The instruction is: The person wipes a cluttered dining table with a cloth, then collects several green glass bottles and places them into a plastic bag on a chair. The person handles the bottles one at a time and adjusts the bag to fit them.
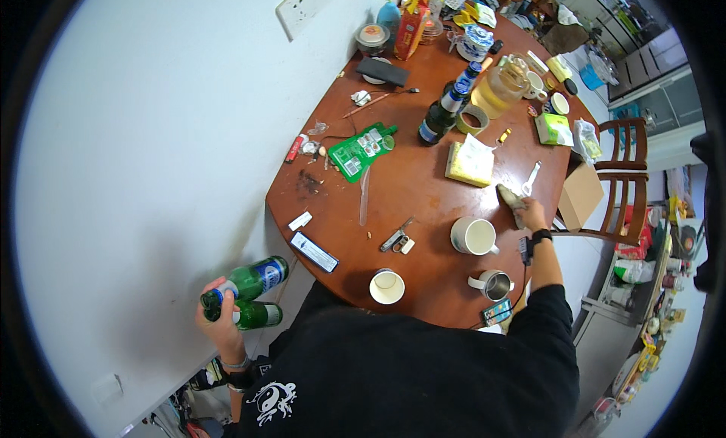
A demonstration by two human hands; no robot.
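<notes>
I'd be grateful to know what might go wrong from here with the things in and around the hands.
The left hand alone holds two green bottles close together beyond the table edge, so they might clink or slip to the floor. The large white mug stands close to the right hand, so a sideways sweep could knock it. The paper cup stands near the table's front edge, where the body could perhaps bump it off.

A bare lane is running up the brown table [423,188] from its near edge, passing between a paper cup [387,287] and a white mug [470,239], until dark bottles [437,122] are barring the way. The mug is also blocking the straight path from right hand [531,213] to paper cup; a steel cup [496,287] is standing toward the near right corner.
</notes>
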